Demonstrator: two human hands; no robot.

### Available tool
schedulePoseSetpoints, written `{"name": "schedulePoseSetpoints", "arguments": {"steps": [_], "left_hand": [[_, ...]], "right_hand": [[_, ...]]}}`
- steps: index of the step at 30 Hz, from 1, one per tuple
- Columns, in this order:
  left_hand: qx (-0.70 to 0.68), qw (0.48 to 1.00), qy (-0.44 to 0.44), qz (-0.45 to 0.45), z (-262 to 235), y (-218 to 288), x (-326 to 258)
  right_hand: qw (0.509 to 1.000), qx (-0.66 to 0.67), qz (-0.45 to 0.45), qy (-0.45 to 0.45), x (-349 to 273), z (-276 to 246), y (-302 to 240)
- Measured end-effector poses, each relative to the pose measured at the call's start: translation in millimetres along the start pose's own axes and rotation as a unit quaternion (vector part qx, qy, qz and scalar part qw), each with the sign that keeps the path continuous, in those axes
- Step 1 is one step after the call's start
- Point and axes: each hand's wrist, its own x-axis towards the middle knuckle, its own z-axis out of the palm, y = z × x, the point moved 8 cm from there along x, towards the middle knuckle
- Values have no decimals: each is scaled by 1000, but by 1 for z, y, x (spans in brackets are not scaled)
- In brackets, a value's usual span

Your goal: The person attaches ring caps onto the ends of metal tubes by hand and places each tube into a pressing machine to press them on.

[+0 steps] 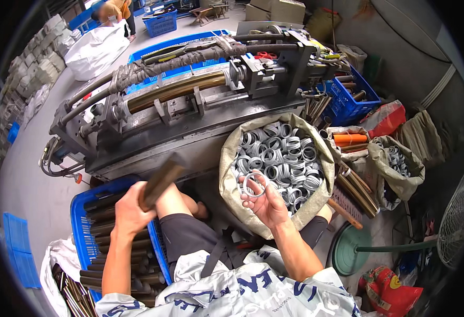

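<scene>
My left hand [132,210] is wrapped round a bronze-brown metal tube [160,181], tilted up to the right and blurred at its upper end. Between the fingers of my right hand [266,203] is a pale grey ring [254,185], held up over an open woven sack [226,174]. Many similar grey rings [285,153] fill that sack. Below my left forearm stands a blue plastic crate [81,232] with brown tubes [105,215] lying in it. Ahead of me is a bench machine [189,119] with a longer bronze tube [176,91] lying across it between two end clamps.
A second sack of rings [398,161], a blue crate of tubes [361,108] and an orange tube [350,139] are at the right. A round green fan base [348,248] stands low right. At the far left, a person [116,13] bends over a large white sack [97,50].
</scene>
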Motion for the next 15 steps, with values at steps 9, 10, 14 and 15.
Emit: {"name": "schedulePoseSetpoints", "arguments": {"steps": [9, 10, 14, 15], "left_hand": [[38, 980, -122, 155, 23, 110, 0], [35, 980, -121, 153, 24, 109, 0], [43, 978, -120, 167, 31, 105, 0], [44, 978, -120, 166, 32, 104, 0]], "right_hand": [[972, -222, -78, -16, -8, 16, -20], [968, -240, -69, -28, -9, 18, -21], [958, -279, -44, -41, -10, 20, -22], [955, -292, -29, -38, -10, 19, -21]]}}
